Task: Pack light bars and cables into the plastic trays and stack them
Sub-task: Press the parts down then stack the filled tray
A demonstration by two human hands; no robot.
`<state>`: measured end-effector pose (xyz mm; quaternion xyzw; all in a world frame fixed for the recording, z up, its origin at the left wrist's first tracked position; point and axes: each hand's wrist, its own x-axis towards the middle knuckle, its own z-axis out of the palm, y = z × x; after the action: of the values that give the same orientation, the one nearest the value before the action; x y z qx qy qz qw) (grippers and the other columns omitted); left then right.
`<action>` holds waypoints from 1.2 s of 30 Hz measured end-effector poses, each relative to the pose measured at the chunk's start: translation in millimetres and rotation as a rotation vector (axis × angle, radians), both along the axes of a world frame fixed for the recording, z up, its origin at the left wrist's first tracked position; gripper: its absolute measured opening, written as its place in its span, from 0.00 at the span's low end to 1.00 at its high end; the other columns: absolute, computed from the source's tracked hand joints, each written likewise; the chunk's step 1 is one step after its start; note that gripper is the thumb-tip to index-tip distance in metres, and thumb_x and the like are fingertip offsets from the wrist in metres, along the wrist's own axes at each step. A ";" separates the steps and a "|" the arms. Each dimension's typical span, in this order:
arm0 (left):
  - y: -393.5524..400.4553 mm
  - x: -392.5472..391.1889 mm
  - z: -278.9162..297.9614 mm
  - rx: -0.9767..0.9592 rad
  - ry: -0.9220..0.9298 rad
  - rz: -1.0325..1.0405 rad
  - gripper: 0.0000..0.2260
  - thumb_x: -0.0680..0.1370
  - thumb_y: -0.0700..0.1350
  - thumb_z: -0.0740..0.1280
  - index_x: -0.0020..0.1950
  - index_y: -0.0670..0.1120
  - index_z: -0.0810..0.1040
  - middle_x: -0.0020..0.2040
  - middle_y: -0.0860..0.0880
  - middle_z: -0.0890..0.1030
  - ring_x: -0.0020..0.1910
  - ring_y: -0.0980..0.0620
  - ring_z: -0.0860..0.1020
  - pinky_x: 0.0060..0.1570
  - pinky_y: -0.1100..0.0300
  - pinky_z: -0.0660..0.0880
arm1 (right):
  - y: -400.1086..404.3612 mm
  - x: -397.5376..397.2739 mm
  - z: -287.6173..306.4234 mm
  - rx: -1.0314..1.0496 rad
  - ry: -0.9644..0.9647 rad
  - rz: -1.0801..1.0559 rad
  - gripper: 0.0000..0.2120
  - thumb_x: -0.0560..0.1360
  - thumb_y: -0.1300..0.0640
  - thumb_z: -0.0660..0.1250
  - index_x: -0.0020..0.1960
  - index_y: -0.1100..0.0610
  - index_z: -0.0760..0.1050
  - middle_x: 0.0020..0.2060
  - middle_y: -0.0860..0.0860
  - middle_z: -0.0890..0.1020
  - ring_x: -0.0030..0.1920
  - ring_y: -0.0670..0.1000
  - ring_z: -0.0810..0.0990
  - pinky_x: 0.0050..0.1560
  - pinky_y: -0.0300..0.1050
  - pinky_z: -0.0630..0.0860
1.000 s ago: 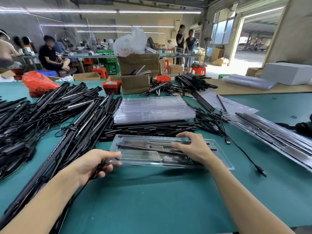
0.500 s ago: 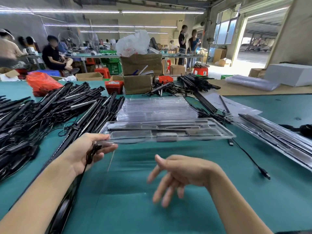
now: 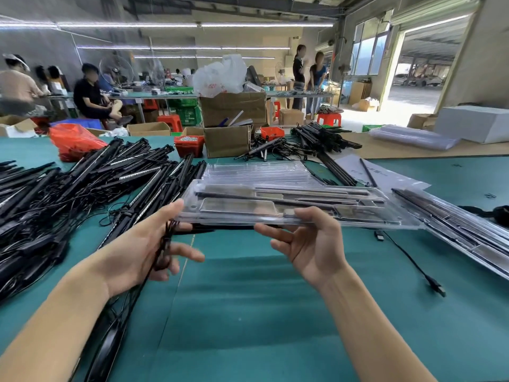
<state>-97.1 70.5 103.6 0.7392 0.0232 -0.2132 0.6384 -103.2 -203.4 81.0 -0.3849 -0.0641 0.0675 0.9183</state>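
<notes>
Both hands hold a clear, flat plastic tray [image 3: 297, 205] over the green bench [image 3: 248, 312]: left hand [image 3: 143, 244] pinching, right hand [image 3: 311, 244] gripping, near black bars [image 3: 82, 183].

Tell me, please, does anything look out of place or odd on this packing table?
A loose black cable trails alone across the green table, outside any tray. The left hand also grips a cable bundle beside the packed tray.

I see clear glossy plastic tray [image 3: 289, 205] w/ matt black light bars inside. Table [image 3: 248, 312] is matt green, smooth-looking. Far: brown cardboard boxes [image 3: 228, 140], thin white plastic bag [image 3: 220, 75], glossy red bag [image 3: 73, 140] at left.
</notes>
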 end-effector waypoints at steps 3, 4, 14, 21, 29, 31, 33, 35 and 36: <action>13.1 -9.5 -9.7 0.205 0.135 -0.242 0.36 0.69 0.70 0.68 0.64 0.42 0.74 0.49 0.35 0.85 0.39 0.43 0.82 0.33 0.60 0.75 | -10.1 3.8 7.1 0.029 -0.020 -0.047 0.07 0.66 0.59 0.66 0.33 0.55 0.68 0.39 0.56 0.76 0.49 0.68 0.85 0.28 0.42 0.80; 19.8 -14.1 -12.2 0.282 0.153 -0.347 0.34 0.69 0.68 0.71 0.61 0.41 0.75 0.49 0.35 0.85 0.41 0.43 0.83 0.36 0.60 0.75 | -14.2 4.8 10.3 0.050 -0.027 -0.065 0.07 0.66 0.59 0.66 0.32 0.55 0.69 0.39 0.57 0.77 0.50 0.67 0.85 0.28 0.42 0.80; 16.4 -16.5 27.5 -0.971 0.079 -0.436 0.16 0.86 0.50 0.47 0.52 0.41 0.69 0.31 0.46 0.67 0.22 0.51 0.63 0.21 0.59 0.60 | -35.4 15.4 16.2 0.088 -0.004 -0.188 0.14 0.77 0.62 0.59 0.32 0.56 0.73 0.57 0.67 0.73 0.52 0.64 0.85 0.34 0.41 0.82; -68.9 20.1 -4.7 -0.260 -0.125 0.314 0.06 0.80 0.49 0.56 0.48 0.50 0.70 0.28 0.50 0.70 0.21 0.55 0.60 0.25 0.68 0.52 | -31.8 22.7 2.0 0.118 0.063 -0.301 0.09 0.78 0.64 0.61 0.40 0.56 0.67 0.53 0.61 0.72 0.51 0.66 0.85 0.33 0.43 0.82; -66.1 11.6 -69.4 -0.145 0.072 -0.016 0.23 0.72 0.57 0.73 0.58 0.41 0.79 0.45 0.41 0.85 0.41 0.46 0.84 0.31 0.58 0.78 | -67.4 34.7 2.4 0.136 0.092 -0.555 0.09 0.78 0.64 0.65 0.39 0.57 0.74 0.39 0.55 0.84 0.48 0.63 0.86 0.32 0.40 0.81; -63.5 8.4 -75.7 -0.254 0.074 0.025 0.25 0.71 0.56 0.75 0.60 0.40 0.79 0.52 0.37 0.85 0.49 0.43 0.85 0.35 0.56 0.80 | -80.6 39.3 5.5 0.164 0.087 -0.614 0.09 0.78 0.64 0.65 0.39 0.57 0.74 0.38 0.55 0.85 0.47 0.61 0.87 0.33 0.40 0.81; -59.9 7.6 -79.8 -0.417 0.085 0.129 0.23 0.71 0.53 0.73 0.59 0.39 0.79 0.54 0.36 0.84 0.53 0.42 0.85 0.37 0.55 0.82 | -97.4 45.2 9.2 0.173 0.099 -0.674 0.08 0.79 0.63 0.65 0.40 0.58 0.73 0.39 0.56 0.84 0.45 0.60 0.87 0.35 0.40 0.82; -57.8 7.8 -82.4 -0.548 0.092 0.209 0.19 0.73 0.50 0.70 0.58 0.39 0.78 0.55 0.35 0.83 0.53 0.42 0.85 0.38 0.55 0.82 | -117.1 51.6 11.7 0.177 0.133 -0.723 0.09 0.79 0.63 0.64 0.40 0.58 0.71 0.42 0.57 0.82 0.44 0.60 0.87 0.35 0.39 0.82; -56.8 7.4 -82.8 -0.584 0.096 0.229 0.17 0.74 0.49 0.68 0.57 0.39 0.78 0.55 0.35 0.84 0.53 0.42 0.85 0.38 0.55 0.83 | -126.4 54.9 11.2 0.179 0.159 -0.744 0.09 0.80 0.63 0.63 0.41 0.58 0.70 0.44 0.57 0.81 0.44 0.60 0.87 0.35 0.39 0.82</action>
<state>-89.6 13.6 20.8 0.5063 0.0739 -0.1722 0.8417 -48.2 -329.9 92.1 -0.2937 0.1455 -0.2465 0.9120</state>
